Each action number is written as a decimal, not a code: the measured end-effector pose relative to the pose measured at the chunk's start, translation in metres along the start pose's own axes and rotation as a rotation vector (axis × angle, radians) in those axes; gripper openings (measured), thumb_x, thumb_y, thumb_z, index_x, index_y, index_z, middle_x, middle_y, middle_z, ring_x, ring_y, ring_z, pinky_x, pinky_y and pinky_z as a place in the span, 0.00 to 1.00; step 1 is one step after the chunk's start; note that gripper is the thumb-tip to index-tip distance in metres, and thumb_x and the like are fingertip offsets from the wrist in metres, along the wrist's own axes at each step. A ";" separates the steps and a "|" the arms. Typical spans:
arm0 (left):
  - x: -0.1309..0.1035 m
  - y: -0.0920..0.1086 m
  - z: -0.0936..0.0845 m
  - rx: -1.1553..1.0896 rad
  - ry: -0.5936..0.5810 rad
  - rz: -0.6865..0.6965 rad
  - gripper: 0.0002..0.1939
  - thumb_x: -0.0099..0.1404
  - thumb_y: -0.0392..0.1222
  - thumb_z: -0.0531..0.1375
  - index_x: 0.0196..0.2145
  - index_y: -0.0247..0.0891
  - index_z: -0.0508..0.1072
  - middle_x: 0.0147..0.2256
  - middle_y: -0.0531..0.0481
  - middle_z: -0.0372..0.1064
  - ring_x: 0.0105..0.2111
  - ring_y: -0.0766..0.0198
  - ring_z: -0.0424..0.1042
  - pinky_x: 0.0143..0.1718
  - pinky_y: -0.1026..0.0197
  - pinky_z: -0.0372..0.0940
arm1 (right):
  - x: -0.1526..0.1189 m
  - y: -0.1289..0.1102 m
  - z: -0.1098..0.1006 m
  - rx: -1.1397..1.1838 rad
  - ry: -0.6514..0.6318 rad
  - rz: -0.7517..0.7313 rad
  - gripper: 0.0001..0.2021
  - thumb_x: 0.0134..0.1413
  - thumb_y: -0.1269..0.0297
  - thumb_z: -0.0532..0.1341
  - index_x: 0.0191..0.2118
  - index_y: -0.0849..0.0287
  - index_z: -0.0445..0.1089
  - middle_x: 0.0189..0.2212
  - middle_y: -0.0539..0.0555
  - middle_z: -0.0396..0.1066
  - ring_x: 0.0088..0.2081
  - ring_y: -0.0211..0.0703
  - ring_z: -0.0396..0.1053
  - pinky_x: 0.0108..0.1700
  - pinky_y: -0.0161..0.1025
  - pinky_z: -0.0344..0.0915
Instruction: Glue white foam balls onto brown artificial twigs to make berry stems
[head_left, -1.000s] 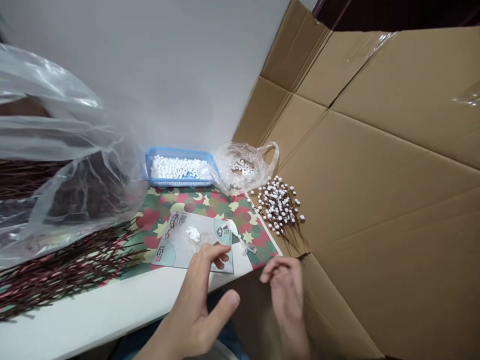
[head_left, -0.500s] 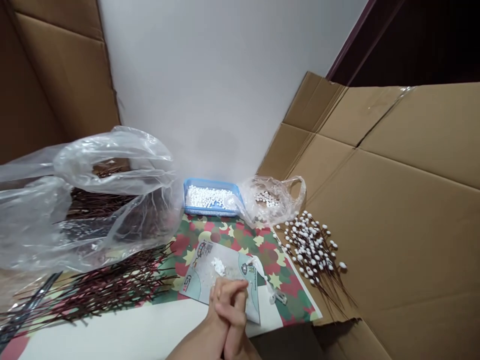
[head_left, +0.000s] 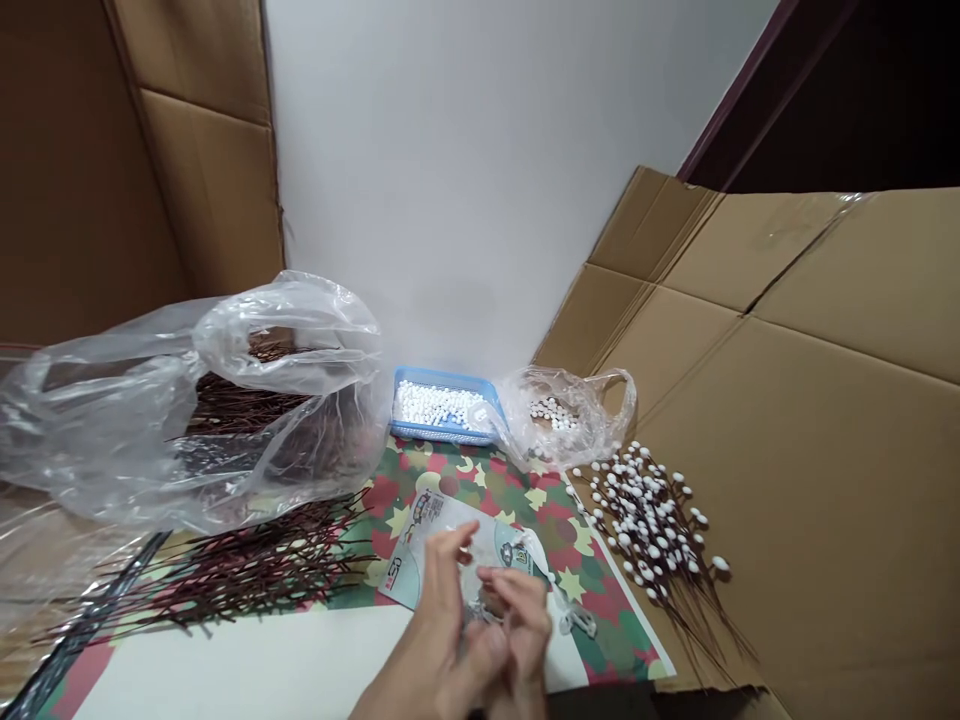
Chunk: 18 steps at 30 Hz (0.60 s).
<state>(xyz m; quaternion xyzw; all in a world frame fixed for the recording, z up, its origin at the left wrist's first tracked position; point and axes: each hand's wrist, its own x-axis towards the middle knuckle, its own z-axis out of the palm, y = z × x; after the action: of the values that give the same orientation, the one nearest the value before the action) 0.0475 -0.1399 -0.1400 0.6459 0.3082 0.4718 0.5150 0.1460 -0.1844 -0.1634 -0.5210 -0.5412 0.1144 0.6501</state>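
My left hand (head_left: 441,600) is above the lower part of a pale printed card (head_left: 409,560), its fingers curved and spread from the thumb. Close beside it, my right hand (head_left: 523,615) has bent fingers turned toward the left one. A gap shows between the two hands, and I make out nothing held in either. The fingers cover the middle of the card. A small white squeeze tube (head_left: 534,550) lies by the card's right edge, with a clear piece of plastic (head_left: 579,620) near it.
Dark red twigs (head_left: 247,570) lie at left below a clear plastic bag (head_left: 300,450) holding more. Behind are a blue basket (head_left: 446,436) of white pellets and a clear bag (head_left: 600,420) of white pieces. White-tipped stems (head_left: 652,520) rest right, against cardboard (head_left: 825,450).
My hands were clasped together and have come apart, fingers opening. The white pile seen on the card before is now hidden behind them. The view has shifted slightly left and up.
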 end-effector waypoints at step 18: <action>0.031 -0.041 -0.050 0.237 0.639 0.495 0.18 0.57 0.27 0.62 0.44 0.39 0.66 0.35 0.52 0.64 0.26 0.70 0.68 0.26 0.66 0.69 | 0.154 0.055 -0.122 -0.693 -0.133 0.011 0.06 0.57 0.62 0.52 0.36 0.56 0.64 0.32 0.53 0.69 0.33 0.43 0.69 0.38 0.40 0.65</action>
<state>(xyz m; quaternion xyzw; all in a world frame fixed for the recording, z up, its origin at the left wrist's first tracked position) 0.0157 -0.0827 -0.1688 0.5765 0.3401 0.7190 0.1870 0.3293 -0.1181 -0.1018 -0.7050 -0.5860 -0.0388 0.3976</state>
